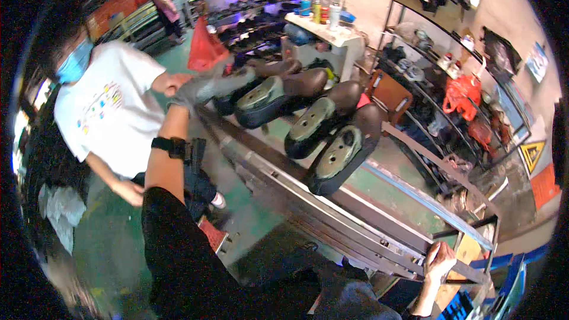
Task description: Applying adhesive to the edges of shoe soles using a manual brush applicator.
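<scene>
Long metal rack (278,176) runs diag. from upper ctr-L to lower R, w/ a row of dark shoes (347,148) along its upper-ctr stretch, pale undersides facing the cam. Shelving unit (428,22) w/ assorted items stands at R. Co-worker (112,112) in white tee & blue mask is at L, one hand lowered, the other raised just beside the person's L hand.

Person's L arm (172,225), black sleeve, is stretched fwd from the lower edge, forearm near upright in view. White-topped bench (341,40) w/ bottles sits past the shoes. Red bag (204,44) shows beyond the L hand.

L hand (207,88), grey-gloved, is bent R at the wrist, pointing at the far end of the shoe row; blur there, so can't tell if it's gripping or just touching. R hand (440,259), bare, is well apart at lower R, wrist below, fingers curled in a fist on the rack's near end. Black wrist strap (172,147) is on the L forearm.
</scene>
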A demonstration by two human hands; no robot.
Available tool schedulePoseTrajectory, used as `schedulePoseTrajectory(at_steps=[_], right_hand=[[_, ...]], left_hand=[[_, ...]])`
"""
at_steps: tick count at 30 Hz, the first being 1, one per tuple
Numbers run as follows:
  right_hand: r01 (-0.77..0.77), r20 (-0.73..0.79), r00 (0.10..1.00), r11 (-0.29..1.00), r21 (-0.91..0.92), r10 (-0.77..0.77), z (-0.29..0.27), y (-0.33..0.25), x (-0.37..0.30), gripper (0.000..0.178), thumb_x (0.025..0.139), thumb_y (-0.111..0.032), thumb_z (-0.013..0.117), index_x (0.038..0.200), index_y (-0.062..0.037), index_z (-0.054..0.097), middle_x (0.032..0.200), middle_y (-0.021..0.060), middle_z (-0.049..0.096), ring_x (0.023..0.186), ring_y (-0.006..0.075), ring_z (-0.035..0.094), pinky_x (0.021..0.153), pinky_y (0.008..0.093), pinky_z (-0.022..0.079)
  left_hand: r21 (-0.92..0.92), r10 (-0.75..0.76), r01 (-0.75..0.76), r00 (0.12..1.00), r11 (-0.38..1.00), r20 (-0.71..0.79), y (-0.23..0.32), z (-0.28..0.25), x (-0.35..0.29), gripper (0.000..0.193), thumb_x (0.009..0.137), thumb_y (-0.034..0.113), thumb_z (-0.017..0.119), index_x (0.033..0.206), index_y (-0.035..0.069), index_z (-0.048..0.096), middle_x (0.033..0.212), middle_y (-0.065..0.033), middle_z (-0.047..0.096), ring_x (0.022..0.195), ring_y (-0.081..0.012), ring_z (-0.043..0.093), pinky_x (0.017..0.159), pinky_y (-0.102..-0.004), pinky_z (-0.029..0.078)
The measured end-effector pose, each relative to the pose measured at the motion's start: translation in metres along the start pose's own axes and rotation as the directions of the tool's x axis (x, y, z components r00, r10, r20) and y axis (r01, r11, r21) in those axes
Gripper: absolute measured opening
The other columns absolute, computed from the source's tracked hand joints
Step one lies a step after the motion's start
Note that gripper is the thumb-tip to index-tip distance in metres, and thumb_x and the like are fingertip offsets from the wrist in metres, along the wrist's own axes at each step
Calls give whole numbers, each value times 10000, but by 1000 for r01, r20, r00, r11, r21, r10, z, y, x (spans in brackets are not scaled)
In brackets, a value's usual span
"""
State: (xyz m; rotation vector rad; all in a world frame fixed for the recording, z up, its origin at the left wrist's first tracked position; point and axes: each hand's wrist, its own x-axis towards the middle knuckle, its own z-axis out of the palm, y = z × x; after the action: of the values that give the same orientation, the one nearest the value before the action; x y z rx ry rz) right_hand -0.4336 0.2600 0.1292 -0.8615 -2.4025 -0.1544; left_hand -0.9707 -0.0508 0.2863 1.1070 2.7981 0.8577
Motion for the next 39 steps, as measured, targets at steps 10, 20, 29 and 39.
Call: schedulePoseTrajectory(at_steps=[10,20,29,39], right_hand=[[-422,350,901,701,575,256,-7,-44,69,231,941,-165,450,1076,2,535,832,157,602,744,207,589,721,316,472],[-571,673,650,-358,739,352,31,-97,114,642,863,-230,654,1346,10,305,1021,100,613,881,172,607,814,304,495],[-384,510,690,-338,859,514,45,-100,199,345,882,-325,612,1054,-25,617,896,45,652,755,124,602,724,259,480],[-317,753,658,-896,312,29,70,-106,179,503,821,-432,637,1141,-52,558,1049,103,634,889,243,622,856,405,498]], left_hand=[[-234,100,-61,982,970,161,30,80,24,702,815,320,647,1365,18,333,1198,-129,550,1079,-215,530,945,-343,406],[-828,102,561,825,-19,556,91,145,18,494,918,430,494,1267,81,484,1127,-79,608,1009,-201,610,863,-337,513],[-810,206,571,816,-134,541,122,143,30,415,936,400,474,1230,111,519,1134,-69,614,979,-195,629,834,-356,541],[-831,192,481,876,-280,442,141,148,10,406,943,386,464,1222,97,527,1151,-64,608,1016,-197,604,918,-347,482]])
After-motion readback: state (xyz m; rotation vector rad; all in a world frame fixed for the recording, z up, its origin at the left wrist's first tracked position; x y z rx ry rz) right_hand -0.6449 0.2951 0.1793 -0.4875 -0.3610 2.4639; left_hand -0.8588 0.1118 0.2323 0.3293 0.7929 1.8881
